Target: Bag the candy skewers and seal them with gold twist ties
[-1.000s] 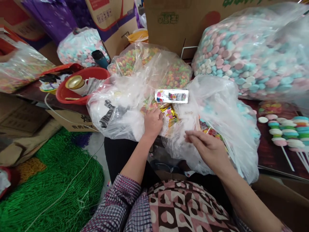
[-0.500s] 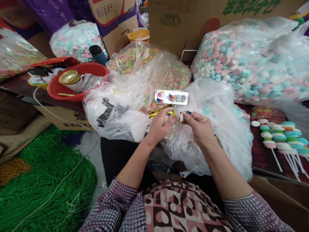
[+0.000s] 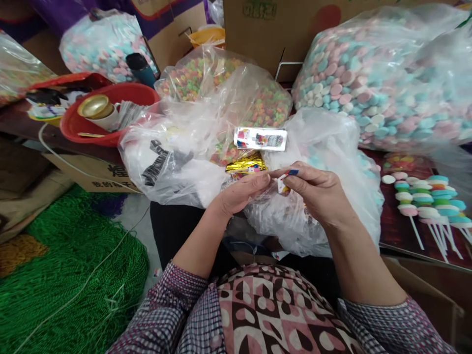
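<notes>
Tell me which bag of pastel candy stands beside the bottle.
The back left bag, just behind the dark bottle; the other pastel bags lie farther right.

Pale grey floor [image 3: 134,212] shows below a dark-red table [image 3: 397,232].

Left of the fingers [image 3: 310,173]: one red basin [image 3: 70,136] containing a gold-coloured bowl [image 3: 94,104]; beyond the basin, a blue bottle [image 3: 143,74] with black lid, upright. Far beyond the fingers: a yellow basket [image 3: 207,37] and, to its right, a brown carton [image 3: 258,42]. Low left, well apart from the fingers: heaped green cords [image 3: 84,250], crossed by a thin pale cable [image 3: 96,267].
</notes>
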`<state>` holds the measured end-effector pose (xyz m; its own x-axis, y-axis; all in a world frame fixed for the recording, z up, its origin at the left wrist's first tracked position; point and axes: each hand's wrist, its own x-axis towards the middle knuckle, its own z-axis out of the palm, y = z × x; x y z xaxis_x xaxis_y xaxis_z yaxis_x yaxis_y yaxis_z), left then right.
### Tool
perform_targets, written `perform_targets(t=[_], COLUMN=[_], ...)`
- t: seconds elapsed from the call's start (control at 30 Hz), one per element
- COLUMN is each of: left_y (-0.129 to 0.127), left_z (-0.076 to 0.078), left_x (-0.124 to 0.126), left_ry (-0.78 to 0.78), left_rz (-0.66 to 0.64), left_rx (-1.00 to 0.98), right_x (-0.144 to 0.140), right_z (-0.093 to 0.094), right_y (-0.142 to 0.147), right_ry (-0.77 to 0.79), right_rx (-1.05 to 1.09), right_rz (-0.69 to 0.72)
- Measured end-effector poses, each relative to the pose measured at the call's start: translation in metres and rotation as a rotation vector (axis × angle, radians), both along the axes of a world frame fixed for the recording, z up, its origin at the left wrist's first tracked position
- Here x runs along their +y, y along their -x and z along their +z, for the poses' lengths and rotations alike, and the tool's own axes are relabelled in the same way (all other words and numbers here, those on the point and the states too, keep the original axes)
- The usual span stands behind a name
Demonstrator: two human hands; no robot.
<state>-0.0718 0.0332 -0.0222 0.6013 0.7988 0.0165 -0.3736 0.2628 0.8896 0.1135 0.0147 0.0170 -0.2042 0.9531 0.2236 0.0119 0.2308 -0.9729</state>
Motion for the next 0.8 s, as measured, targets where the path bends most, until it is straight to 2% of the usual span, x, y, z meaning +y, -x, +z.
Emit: perform_targets(t=[0.1, 0.2, 0.3, 0.4, 0.5, 0.57, 0.63, 0.7, 0.8], left_y=[0.002, 0.002, -0.001, -0.004, -0.006, -0.007, -0.009, -0.011, -0.013], left_z=[0.005, 0.01, 0.01, 0.009, 0.01, 0.012, 0.013, 0.013, 0.007], left_x=[-0.003, -0.003, -0.003, -0.003, -0.006, -0.007, -0.008, -0.008, -0.009], left_ry=[0.027, 0.055, 0.006, -0.086, -0.193, -0.259, -0.306, -0.282, -0.13], left_rz=[0.013, 0.14, 0.287, 0.364, 0.399, 0.392, 0.363, 0.339, 0.339], left_rx=[0.033, 0.125, 0.203, 0.28, 0.43, 0.529, 0.576, 0.559, 0.477], right_x=[-0.002, -0.001, -0.003, -0.007, -0.009, -0.007, -0.006, -0.005, -0.007], right_z=[0.004, -0.002, -0.014, -0.021, -0.022, -0.023, -0.026, -0.03, -0.037], right_y=[-0.007, -0.013, -0.015, -0.011, -0.007, -0.004, -0.003, -0.003, -0.004], right_ry=[-0.018, 0.022, 0.114, 0.142, 0.204, 0.252, 0.273, 0.271, 0.243], right_rx=[-0.111, -0.125, -0.132, -0.13, -0.059, 0.023, 0.09, 0.114, 0.046], right_rz=[-0.147, -0.36, -0.47, -0.492, -0.385, -0.3, -0.301, -0.372, -0.429])
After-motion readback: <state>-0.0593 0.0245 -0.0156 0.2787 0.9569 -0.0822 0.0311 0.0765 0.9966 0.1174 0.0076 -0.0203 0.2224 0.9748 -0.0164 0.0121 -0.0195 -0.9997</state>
